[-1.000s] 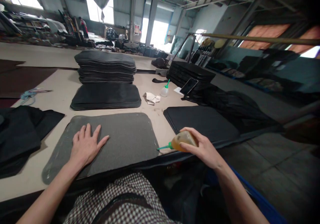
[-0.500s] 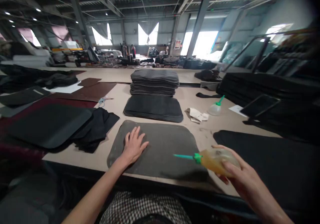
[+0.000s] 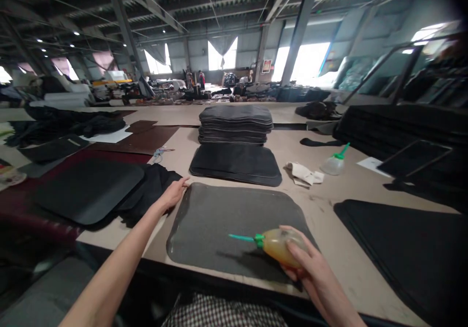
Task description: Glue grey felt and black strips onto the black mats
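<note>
A dark grey panel with rounded corners [image 3: 234, 210] lies flat on the table in front of me. At its upper left corner is my left hand [image 3: 174, 194], its fingers stretched out and holding nothing that I can see. My right hand [image 3: 305, 256] is wrapped round a squeeze bottle [image 3: 280, 246] of yellowish liquid. The bottle is tilted on its side above the panel, and its long green nozzle [image 3: 243, 238] points left. A shadow falls on the panel beneath it.
Behind the panel lie black panels [image 3: 236, 163] and a tall stack of grey ones [image 3: 235, 122]. To the right are a crumpled cloth [image 3: 304, 173], a second green-tipped bottle [image 3: 333, 163] and a large black panel [image 3: 405, 249]. Black fabric [image 3: 153, 188] and a black panel [image 3: 91, 190] lie left.
My left hand has moved from the panel's surface to its upper left corner. My right hand has brought the bottle left, over the panel. The view has shifted slightly.
</note>
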Demonstrator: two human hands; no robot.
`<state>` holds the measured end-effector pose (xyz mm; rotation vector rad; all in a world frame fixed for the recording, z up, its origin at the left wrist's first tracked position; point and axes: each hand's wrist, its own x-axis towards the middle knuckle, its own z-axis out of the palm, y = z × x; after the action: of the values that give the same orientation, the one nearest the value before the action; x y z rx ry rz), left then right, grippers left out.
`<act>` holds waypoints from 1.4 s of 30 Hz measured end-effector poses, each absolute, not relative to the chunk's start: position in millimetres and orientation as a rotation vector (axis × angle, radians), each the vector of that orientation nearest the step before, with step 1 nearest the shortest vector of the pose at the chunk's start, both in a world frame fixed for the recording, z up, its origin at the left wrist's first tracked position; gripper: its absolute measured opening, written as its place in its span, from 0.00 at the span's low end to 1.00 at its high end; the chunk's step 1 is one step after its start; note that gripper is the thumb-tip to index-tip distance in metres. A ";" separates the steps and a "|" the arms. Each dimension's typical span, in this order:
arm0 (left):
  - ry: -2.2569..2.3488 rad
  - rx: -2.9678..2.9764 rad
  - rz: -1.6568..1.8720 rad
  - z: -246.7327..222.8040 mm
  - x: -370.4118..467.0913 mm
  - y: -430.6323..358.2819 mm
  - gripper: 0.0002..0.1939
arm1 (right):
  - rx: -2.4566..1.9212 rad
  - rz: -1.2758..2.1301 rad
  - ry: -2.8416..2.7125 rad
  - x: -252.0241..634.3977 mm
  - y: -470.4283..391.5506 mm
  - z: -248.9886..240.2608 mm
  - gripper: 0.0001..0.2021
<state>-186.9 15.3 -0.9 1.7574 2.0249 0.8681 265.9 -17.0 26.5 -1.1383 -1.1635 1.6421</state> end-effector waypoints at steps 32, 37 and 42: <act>1.966 2.154 0.678 32.6 -125.3 -19.6 0.22 | -1.215 1.373 -1.684 269.6 -7.1 43.3 0.31; 1.714 2.321 0.335 23.2 -109.9 -30.5 0.28 | -1.000 1.320 -2.004 234.3 -13.6 59.3 0.28; 1.718 2.353 0.263 27.4 -116.0 -49.6 0.30 | -0.592 1.125 -2.321 184.3 -25.2 70.2 0.25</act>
<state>-116.0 -49.6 27.4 2.3531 1.7184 0.2627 184.3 -25.2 70.2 -0.5920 -2.3205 1.1253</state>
